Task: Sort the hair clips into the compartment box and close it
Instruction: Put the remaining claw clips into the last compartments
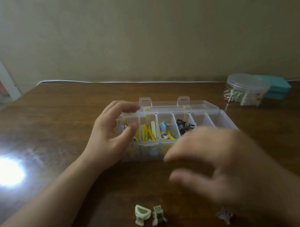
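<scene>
Blurred right hand [230,166] is hovering, fingers spread, empty (go low, pinch one cream clip [141,214]); left hand [111,136], fingers half-curled, is bracing the compartment box [206,107].

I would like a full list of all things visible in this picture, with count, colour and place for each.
compartment box: 1, clear plastic, lid open, table centre
hair clips in box: several, yellow, blue, black, in the left compartments
claw clips: 2, pale cream, near table edge
butterfly clip: 1, lilac, near edge, partly under right hand
round container: 1, clear, far right
teal box: 1, behind the container
table: 1, dark brown wood
left hand: at box's left end, fingers curled, empty
right hand: blurred, above table, open
</scene>
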`<state>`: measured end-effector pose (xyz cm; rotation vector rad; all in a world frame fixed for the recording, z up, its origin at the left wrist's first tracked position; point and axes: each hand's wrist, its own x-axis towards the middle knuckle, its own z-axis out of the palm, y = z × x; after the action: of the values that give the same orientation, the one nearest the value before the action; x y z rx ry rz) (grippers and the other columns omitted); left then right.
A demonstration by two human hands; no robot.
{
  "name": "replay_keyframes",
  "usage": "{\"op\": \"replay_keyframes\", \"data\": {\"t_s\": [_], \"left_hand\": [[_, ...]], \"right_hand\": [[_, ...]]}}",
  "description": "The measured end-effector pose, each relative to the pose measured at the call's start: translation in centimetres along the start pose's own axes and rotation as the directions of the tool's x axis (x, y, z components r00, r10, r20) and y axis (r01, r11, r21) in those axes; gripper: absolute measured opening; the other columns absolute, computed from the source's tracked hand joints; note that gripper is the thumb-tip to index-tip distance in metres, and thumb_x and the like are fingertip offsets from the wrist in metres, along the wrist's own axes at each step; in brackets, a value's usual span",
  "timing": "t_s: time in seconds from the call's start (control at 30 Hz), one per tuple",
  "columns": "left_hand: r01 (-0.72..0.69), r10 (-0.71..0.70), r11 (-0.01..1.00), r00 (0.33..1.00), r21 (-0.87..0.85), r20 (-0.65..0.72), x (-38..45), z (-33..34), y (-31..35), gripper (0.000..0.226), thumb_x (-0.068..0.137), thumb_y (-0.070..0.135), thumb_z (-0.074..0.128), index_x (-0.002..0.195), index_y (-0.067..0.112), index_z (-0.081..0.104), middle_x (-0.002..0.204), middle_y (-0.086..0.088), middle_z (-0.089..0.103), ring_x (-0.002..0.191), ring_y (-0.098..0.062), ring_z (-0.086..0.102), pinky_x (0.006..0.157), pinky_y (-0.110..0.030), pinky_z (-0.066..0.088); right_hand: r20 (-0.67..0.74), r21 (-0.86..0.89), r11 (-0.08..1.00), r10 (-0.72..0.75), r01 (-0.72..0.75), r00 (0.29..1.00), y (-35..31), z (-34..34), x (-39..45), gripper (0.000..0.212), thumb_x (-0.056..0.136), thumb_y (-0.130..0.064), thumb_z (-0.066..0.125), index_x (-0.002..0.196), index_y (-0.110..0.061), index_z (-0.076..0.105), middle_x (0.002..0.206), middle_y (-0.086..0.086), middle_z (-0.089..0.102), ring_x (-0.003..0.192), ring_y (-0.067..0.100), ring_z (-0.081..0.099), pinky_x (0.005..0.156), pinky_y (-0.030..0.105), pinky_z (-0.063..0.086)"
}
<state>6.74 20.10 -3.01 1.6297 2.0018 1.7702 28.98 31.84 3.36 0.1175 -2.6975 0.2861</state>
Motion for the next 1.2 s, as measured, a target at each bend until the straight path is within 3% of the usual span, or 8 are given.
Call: {"op": "replay_keyframes", "data": {"t_s": [0.13, 0.3, 0.4, 0.5, 0.73, 0.83, 1.03, 1.2], "left_hand": [[-0.013, 0.013, 1.0, 1.0, 0.025, -0.012, 0.0, 0.0, 0.0, 0.032, 0.086, 0.031, 0.057, 0.116, 0.021, 0.064, 0.114, 0.011, 0.061, 0.114, -0.023, 0.06, 0.093, -0.055, 0.051], [-0.006, 0.006, 1.0, 1.0, 0.02, -0.006, 0.1, 0.1, 0.0, 0.032, 0.086, 0.032, 0.057, 0.116, 0.025, 0.063, 0.114, 0.013, 0.061, 0.115, -0.023, 0.059, 0.093, -0.054, 0.052], [0.005, -0.005, 1.0, 1.0, 0.006, 0.006, 0.1, 0.0, -0.1, 0.032, 0.086, 0.032, 0.058, 0.116, 0.025, 0.063, 0.115, 0.013, 0.061, 0.115, -0.024, 0.06, 0.092, -0.055, 0.052], [-0.002, 0.002, 1.0, 1.0, 0.006, 0.002, 0.0, -0.1, -0.1, 0.032, 0.086, 0.032, 0.057, 0.116, 0.025, 0.063, 0.115, 0.012, 0.061, 0.115, -0.023, 0.059, 0.092, -0.055, 0.052], [-0.011, 0.011, 1.0, 1.0, 0.022, -0.007, 0.1, 0.0, -0.2, 0.031, 0.086, 0.032, 0.057, 0.116, 0.025, 0.064, 0.114, 0.012, 0.061, 0.115, -0.022, 0.059, 0.093, -0.055, 0.051], [-0.007, 0.007, 1.0, 1.0, 0.024, -0.004, 0.1, -0.1, -0.2, 0.031, 0.086, 0.032, 0.057, 0.116, 0.025, 0.063, 0.114, 0.011, 0.061, 0.115, -0.022, 0.06, 0.092, -0.055, 0.051], [-0.032, 0.033, 0.999, 0.999, 0.04, -0.02, 0.1, 0.1, -0.3, 0.029, 0.087, 0.029, 0.057, 0.114, 0.024, 0.063, 0.112, 0.009, 0.062, 0.111, -0.021, 0.06, 0.09, -0.054, 0.052], [-0.017, 0.017, 0.999, 1.0, 0.033, -0.001, 0.1, 0.1, -0.2, 0.03, 0.086, 0.032, 0.057, 0.115, 0.026, 0.063, 0.113, 0.011, 0.061, 0.113, -0.021, 0.06, 0.092, -0.052, 0.052]], "right_hand": [[0.302, -0.078, 0.971, -0.194, 0.227, 0.933, -2.1, 3.1, -0.3, 0.034, 0.085, -0.063, 0.05, 0.106, -0.039, 0.062, 0.094, -0.018, 0.066, 0.074, 0.008, 0.057, 0.052, 0.028, 0.05], [0.248, -0.056, 0.963, -0.243, 0.265, 0.938, -1.4, 3.4, -0.2, 0.022, 0.082, -0.051, 0.063, 0.097, -0.036, 0.06, 0.089, -0.016, 0.064, 0.073, 0.007, 0.057, 0.052, 0.027, 0.051], [-0.014, 0.082, 0.996, -0.042, 0.043, 0.999, 0.3, 0.4, 0.1, 0.022, 0.083, -0.05, 0.061, 0.1, -0.036, 0.062, 0.088, -0.022, 0.062, 0.08, -0.007, 0.056, 0.068, 0.012, 0.048], [-0.243, 0.044, 0.985, 0.171, -0.165, 0.955, 2.7, -1.6, 0.0, 0.02, 0.082, -0.053, 0.057, 0.095, -0.037, 0.06, 0.078, -0.032, 0.05, 0.074, -0.009, 0.052, 0.059, 0.01, 0.041], [-0.094, -0.192, 0.92, 0.329, -0.341, 0.94, 5.0, -0.9, -0.1, 0.038, 0.085, -0.067, 0.037, 0.097, -0.04, 0.061, 0.087, -0.025, 0.054, 0.083, 0.0, 0.05, 0.066, 0.024, 0.043], [-0.18, -0.195, 0.96, 0.168, -0.203, 0.969, 3.0, -0.6, 0.1, 0.033, 0.088, -0.053, 0.048, 0.101, -0.029, 0.066, 0.097, -0.013, 0.066, 0.09, 0.01, 0.058, 0.07, 0.037, 0.052], [0.207, -0.084, 0.97, -0.207, 0.228, 0.956, -2.1, 4.2, 0.0, 0.039, 0.087, -0.046, 0.055, 0.122, -0.03, 0.054, 0.127, -0.001, 0.057, 0.092, 0.019, 0.061, 0.068, 0.036, 0.056], [0.276, 0.069, 0.956, -0.292, 0.284, 0.916, -2.4, 5.6, 0.2, 0.019, 0.093, -0.022, 0.054, 0.111, -0.021, 0.059, 0.105, 0.002, 0.056, 0.089, 0.016, 0.052, 0.059, 0.038, 0.055]]}}
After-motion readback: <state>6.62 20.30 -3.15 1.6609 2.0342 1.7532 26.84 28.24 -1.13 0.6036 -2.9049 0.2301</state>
